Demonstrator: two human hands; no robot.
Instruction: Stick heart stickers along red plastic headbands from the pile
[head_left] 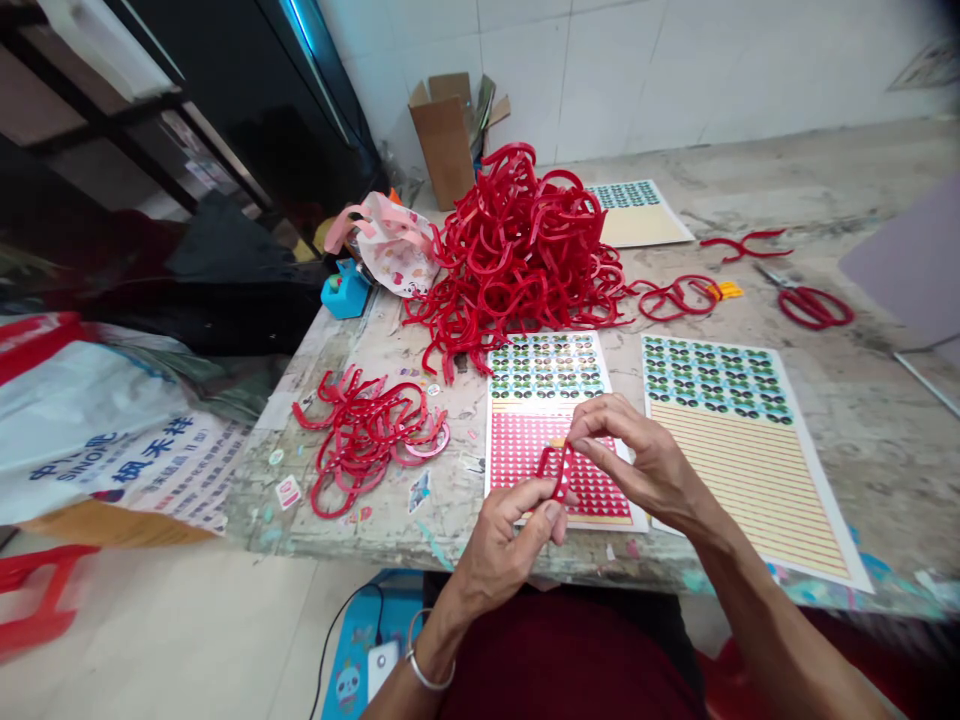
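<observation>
A slim red plastic band (562, 478) with white marks along its face is held upright over a sticker sheet. My left hand (517, 530) pinches its lower end between thumb and fingers. At its upper end, my right hand (630, 445) has thumb and index finger closed together against the band; any sticker between them is too small to make out. Beneath both hands lies a sheet of red stickers with white shapes (517, 450). A sheet of green and black eye-like stickers (546, 365) shows just above it, partly overlapped.
A tall heap of red bands (517, 250) fills the table's back. A smaller pile (375, 430) lies at left. Another sticker sheet (742, 470), scissors (814, 305) and loose bands (675, 297) are to the right. A blue tape dispenser (345, 290) stands near the left edge.
</observation>
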